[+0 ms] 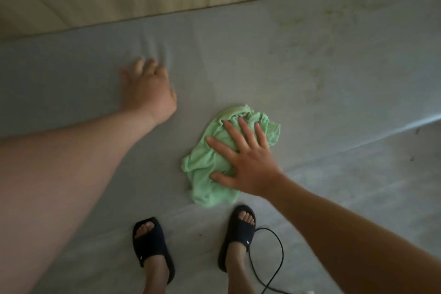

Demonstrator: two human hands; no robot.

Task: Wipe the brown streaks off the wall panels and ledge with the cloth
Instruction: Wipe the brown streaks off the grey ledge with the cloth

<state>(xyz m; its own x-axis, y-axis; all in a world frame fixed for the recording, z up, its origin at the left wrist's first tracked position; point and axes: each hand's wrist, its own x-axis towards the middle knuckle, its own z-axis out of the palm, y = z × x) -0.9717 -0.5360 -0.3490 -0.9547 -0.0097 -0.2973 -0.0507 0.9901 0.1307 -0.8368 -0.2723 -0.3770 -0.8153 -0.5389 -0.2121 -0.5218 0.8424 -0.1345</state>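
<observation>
Head view: wiping step in hand. Right hand flat, fingers spread, presses green cloth on grey wall panel, near floor. Left hand unclenched, braces on panel. Next, likely: sweep cloth toward faint brownish streaks.

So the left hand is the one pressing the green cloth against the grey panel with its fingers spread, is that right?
Not quite. It is the right hand that presses the green cloth against the grey panel with its fingers spread. The left hand rests bare on the panel, apart from the cloth. The head view shows this.
</observation>
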